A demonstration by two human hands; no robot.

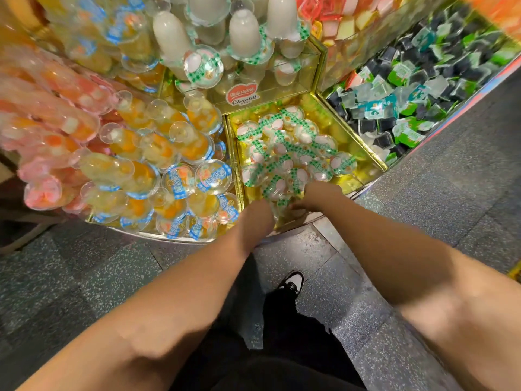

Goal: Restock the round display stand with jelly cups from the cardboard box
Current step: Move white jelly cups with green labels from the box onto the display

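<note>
You stand on speckled grey floor (118, 266) at the round display stand (375, 165). Roughly twenty green-lidded jelly cups (293, 153) fill its front compartment. Your left hand (258, 214) and right hand (315, 197) reach among them; their grip can't be told.

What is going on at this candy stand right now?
A person stands at a round display stand and reaches both hands into its gold-lined middle bin of green-lidded jelly cups. The left hand and right hand are at the near edge of the pile, fingers buried among the cups, so the grip cannot be made out. The bin is only partly filled. Blue-lidded orange cups fill the bin to the left. No cardboard box is in view.
</note>
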